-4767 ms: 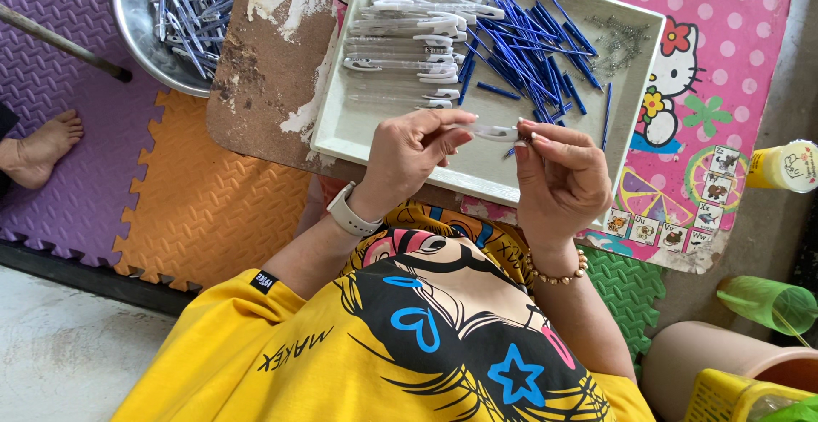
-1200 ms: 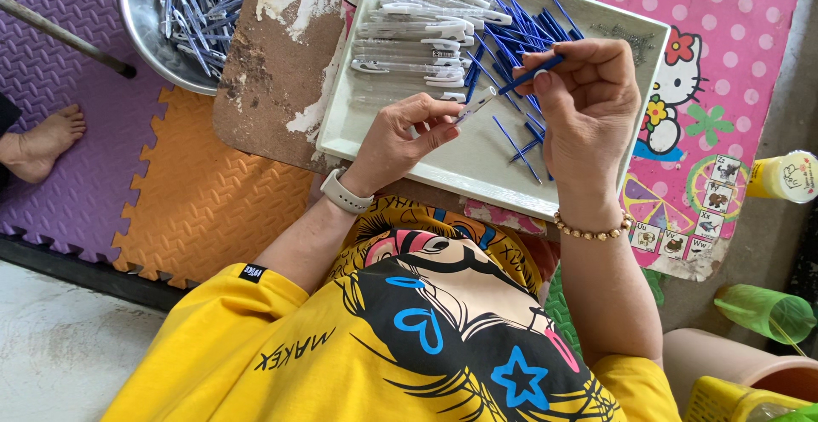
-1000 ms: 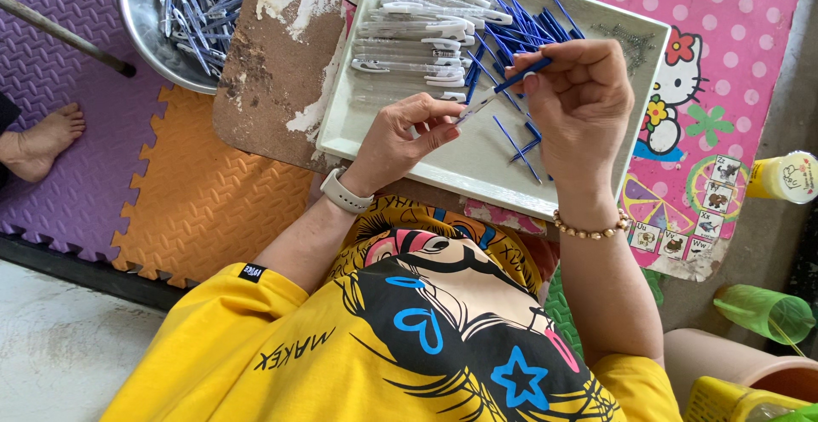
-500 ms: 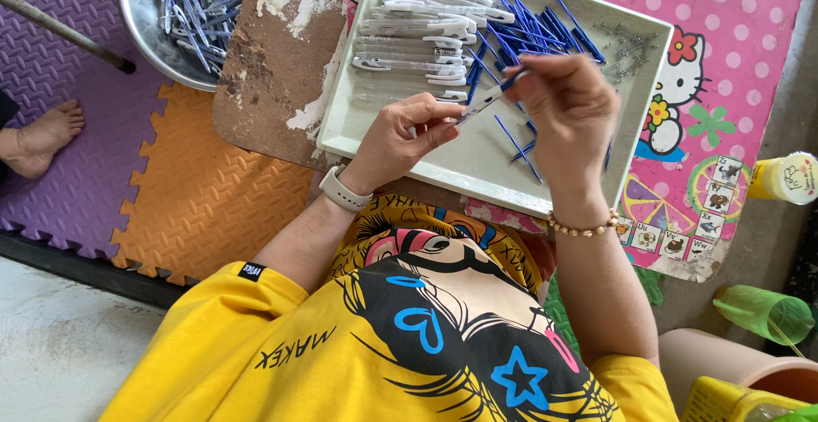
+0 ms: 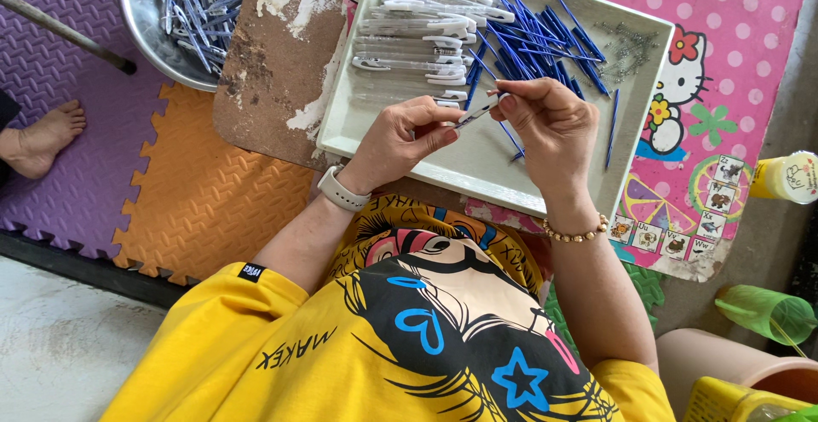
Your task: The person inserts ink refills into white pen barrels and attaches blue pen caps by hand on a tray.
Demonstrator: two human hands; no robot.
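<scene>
My left hand point(image 5: 407, 135) and my right hand point(image 5: 545, 120) meet over a white tray point(image 5: 477, 160) and together hold a clear pen barrel point(image 5: 474, 114) between their fingertips. Clear pen barrels point(image 5: 409, 34) lie stacked in the tray's far left part. A heap of blue refills point(image 5: 532, 34) lies beside them, and a cluster of small metal springs point(image 5: 626, 47) sits in the far right corner. One loose blue refill point(image 5: 611, 128) lies by the right wall. A white watch is on my left wrist, a bead bracelet on my right.
A metal bowl point(image 5: 149, 34) of finished pens stands at the far left on purple and orange foam mats. The tray rests on a worn brown board point(image 5: 273, 73) over a pink mat. Another person's bare foot point(image 5: 43, 137) is at left. A yellow bottle point(image 5: 784, 177) and green cup point(image 5: 763, 311) are at right.
My right hand came down from the blue refill heap toward my left hand. The blue refill it held no longer shows; both hands now close on the clear barrel.
</scene>
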